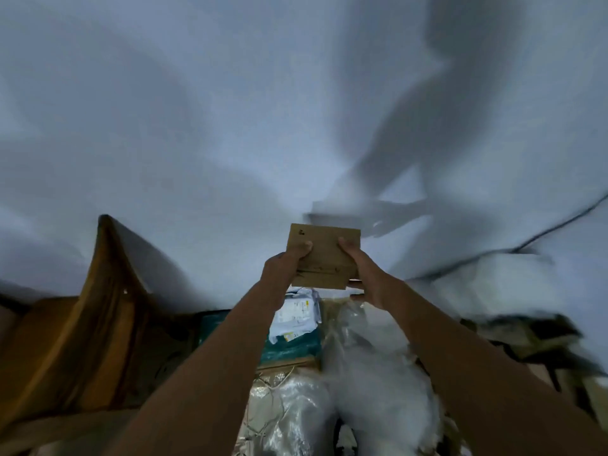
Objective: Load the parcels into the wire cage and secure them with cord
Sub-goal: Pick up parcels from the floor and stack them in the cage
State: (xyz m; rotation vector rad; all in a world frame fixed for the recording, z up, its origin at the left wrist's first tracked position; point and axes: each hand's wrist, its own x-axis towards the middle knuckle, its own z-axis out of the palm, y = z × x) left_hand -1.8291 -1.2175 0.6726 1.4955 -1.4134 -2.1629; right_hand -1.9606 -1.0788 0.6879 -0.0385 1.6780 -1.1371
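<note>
A small flat brown cardboard parcel (325, 251) is held up in front of a pale wall, above a pile of packages. My left hand (284, 266) grips its left edge, thumb on the top face. My right hand (365, 274) grips its right edge and lower corner. Below the parcel lie a white mailer with a printed label (296, 314), a teal wrapped package (292, 347) and clear plastic-wrapped bundles (368, 357). Thin wire mesh (263, 390) shows over the plastic at the bottom centre. No cord is recognisable.
A tall brown cardboard piece (108, 307) stands at the left, blurred. White bags or foam (503, 281) pile up at the right, with a dark cable (559, 225) running along the wall. My shadow falls on the wall at upper right.
</note>
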